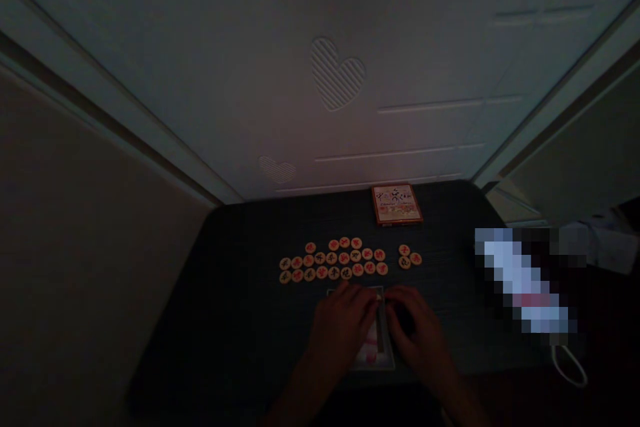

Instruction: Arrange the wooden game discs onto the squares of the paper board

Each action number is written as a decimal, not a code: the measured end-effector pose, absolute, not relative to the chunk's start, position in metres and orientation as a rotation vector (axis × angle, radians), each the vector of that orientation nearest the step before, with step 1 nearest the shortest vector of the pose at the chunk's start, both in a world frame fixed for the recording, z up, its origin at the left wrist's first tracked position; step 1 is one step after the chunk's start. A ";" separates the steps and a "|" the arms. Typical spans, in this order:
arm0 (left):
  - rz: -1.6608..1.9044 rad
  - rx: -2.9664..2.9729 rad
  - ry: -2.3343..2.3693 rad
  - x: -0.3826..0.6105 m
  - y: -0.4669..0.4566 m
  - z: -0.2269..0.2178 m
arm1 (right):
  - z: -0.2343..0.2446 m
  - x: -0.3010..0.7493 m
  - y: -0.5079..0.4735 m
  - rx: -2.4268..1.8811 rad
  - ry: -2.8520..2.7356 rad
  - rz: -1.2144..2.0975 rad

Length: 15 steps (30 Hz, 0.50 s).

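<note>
A flat, clear plastic packet (387, 361) with pinkish marks lies near the front edge of the dark table. My left hand (345, 313) is over its upper left part, the fingers curled and closed at the top edge. At the upper right corner, my right hand (415, 323) has thumb and index finger brought together. Both sets of fingertips meet close to a small pale spot there; dim light blurs the exact grip. Just beyond the hands are rows of round Chinese chess pieces (333, 273) with red or black characters. Three more pieces (404, 262) form a small cluster to the right.
A square box (397, 204) with a printed lid stands at the table's back edge. The dark table (230, 320) meets a pale panel (240, 93) with raised hearts. Off to the right are a pixelated bright object (525, 280) and a white cord loop (570, 367).
</note>
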<state>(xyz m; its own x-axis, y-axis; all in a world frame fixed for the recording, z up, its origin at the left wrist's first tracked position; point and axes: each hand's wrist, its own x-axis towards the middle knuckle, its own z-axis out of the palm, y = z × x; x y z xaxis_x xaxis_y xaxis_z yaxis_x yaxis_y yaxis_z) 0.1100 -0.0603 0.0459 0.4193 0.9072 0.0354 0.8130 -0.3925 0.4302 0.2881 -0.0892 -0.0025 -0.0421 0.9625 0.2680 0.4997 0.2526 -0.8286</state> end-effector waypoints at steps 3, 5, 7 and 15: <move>0.376 2.366 1.492 0.110 -0.060 0.045 | -0.003 0.288 -0.089 -1.353 -1.679 0.670; 0.354 2.382 1.483 0.110 -0.060 0.045 | -0.003 0.288 -0.089 -1.352 -1.685 0.664; 0.332 2.391 1.447 0.109 -0.060 0.046 | -0.004 0.288 -0.089 -1.359 -1.688 0.665; 0.285 2.414 1.364 0.106 -0.061 0.049 | -0.005 0.289 -0.089 -1.358 -1.708 0.684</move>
<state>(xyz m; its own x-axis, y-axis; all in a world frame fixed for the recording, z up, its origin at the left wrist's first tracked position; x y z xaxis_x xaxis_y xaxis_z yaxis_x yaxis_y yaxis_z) 0.1058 -0.0609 0.0486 0.5160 0.8566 0.0021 0.7856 -0.4742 0.3973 0.2889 -0.0894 -0.0051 -0.0726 0.9604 0.2690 0.5093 0.2676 -0.8179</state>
